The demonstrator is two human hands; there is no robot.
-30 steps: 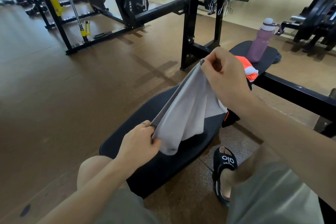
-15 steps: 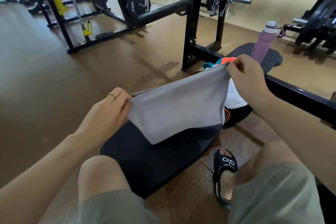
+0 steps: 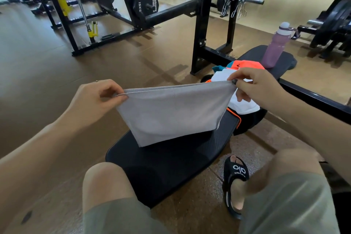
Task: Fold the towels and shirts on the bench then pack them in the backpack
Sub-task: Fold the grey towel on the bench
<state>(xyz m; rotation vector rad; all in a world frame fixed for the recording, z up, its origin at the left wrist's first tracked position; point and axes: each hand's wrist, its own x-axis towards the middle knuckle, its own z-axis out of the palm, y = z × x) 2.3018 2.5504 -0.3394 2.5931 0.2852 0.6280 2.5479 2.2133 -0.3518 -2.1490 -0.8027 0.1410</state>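
Gym floor, brown rubber-look surface, lighter tan flooring further back. Black padded desk (image 3: 171, 165) runs from between the knees toward upper right, textured top. Grey towel (image 3: 171, 112) folded double, stretched taut in the air just above the desk, lower corner hanging close to the pad. Left hand (image 3: 95, 99) grip: thumb and fingers pinching the towel's top left corner. Right hand (image 3: 254, 87) grip: pinching the top right corner, fingers curled. Behind the towel, a pile of clothes (image 3: 241, 74) in white, orange, teal and black sits on the desk, black part draping over the edge. Purple water bottle (image 3: 275, 47) upright at the far end of the desk. Black rack (image 3: 201, 24) with a 15 kg plate (image 3: 147, 6) stands beyond. Black slide sandal (image 3: 235, 180) on the floor right of the desk. No backpack identifiable.
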